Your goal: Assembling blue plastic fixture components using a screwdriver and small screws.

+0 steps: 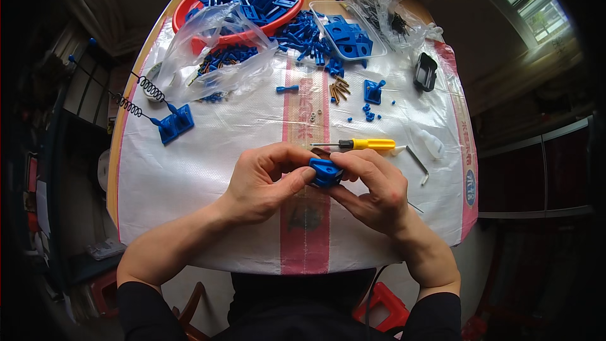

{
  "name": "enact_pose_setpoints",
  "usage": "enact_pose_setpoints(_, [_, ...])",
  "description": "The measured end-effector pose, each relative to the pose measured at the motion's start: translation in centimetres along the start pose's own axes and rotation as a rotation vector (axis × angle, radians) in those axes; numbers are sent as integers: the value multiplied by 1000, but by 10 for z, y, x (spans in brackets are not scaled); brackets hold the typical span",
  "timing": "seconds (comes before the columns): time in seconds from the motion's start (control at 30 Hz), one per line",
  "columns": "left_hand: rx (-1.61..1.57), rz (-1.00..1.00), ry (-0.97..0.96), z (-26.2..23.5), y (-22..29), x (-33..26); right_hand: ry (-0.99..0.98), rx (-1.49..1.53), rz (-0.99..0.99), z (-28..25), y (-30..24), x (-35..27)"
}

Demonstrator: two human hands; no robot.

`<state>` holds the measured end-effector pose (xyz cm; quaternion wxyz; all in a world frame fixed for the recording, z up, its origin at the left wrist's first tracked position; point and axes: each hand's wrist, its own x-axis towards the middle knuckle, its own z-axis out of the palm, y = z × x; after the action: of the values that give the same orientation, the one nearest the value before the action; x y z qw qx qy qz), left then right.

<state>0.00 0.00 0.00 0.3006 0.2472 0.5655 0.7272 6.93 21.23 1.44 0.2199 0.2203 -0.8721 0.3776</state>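
Between my two hands, above the middle of the table, is a small blue plastic part (326,173) with a hole in its face. My left hand (268,180) pinches its left side between thumb and fingers. On the other side my right hand (372,186) grips it, fingers curled over the top right. A thin brownish piece shows at the upper edge, too covered to make out. Just beyond the hands lies a yellow-handled screwdriver (372,144), its shaft pointing left. An L-shaped hex key (418,165) and a small white bottle (432,144) lie to the right.
A red basin (298,1) of blue parts stands at the back, beside a clear tray (380,50) of blue plates. Brass screws (339,90) and small nuts (314,117) lie mid-table. Blue blocks with coiled black springs (176,124) sit left; a black box (425,72) sits right.
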Motion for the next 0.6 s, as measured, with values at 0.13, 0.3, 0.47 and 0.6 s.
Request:
enact_pose_setpoints(0.13, [45,64,0,-1,-3,2,-6,-57,-24,-5,-2,1])
enact_pose_setpoints(0.3, [584,456,63,-11,4,9,185,-75,97,-20,11,1])
enact_pose_setpoints(0.47, [846,460,-69,0,4,12,228,131,293,-15,21,-2])
enact_pose_setpoints(0.6, [955,480,-108,-1,-6,14,218,160,309,-12,23,-2])
